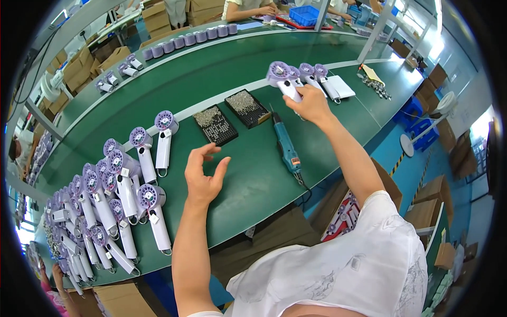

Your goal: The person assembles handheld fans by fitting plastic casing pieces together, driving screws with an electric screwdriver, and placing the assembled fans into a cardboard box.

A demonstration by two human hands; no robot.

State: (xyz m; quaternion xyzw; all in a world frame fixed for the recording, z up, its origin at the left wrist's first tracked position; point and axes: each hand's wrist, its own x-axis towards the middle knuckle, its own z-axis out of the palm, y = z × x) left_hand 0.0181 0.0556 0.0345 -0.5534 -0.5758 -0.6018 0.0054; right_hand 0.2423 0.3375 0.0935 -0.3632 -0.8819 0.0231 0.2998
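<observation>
My right hand (311, 104) is wrapped round the white handle of a handheld fan (279, 74) with a round purple head, above the far side of the green bench. Several more handheld fans (307, 70) lie just past it, beside a white box (339, 87). My left hand (205, 177) hovers over the bench with fingers apart and nothing in it. Between the hands, a teal electric screwdriver (285, 142) lies on the bench. Behind my left hand are two black trays of small screws, the left tray (227, 138) and the right tray (259, 117).
A large group of handheld fans (91, 182) covers the bench's left end. Purple fan heads (190, 38) line the far edge. A bunch of small metal parts (374, 84) lies at right. Below the bench sits a red bin of fan parts (343, 214). Other people work across the bench.
</observation>
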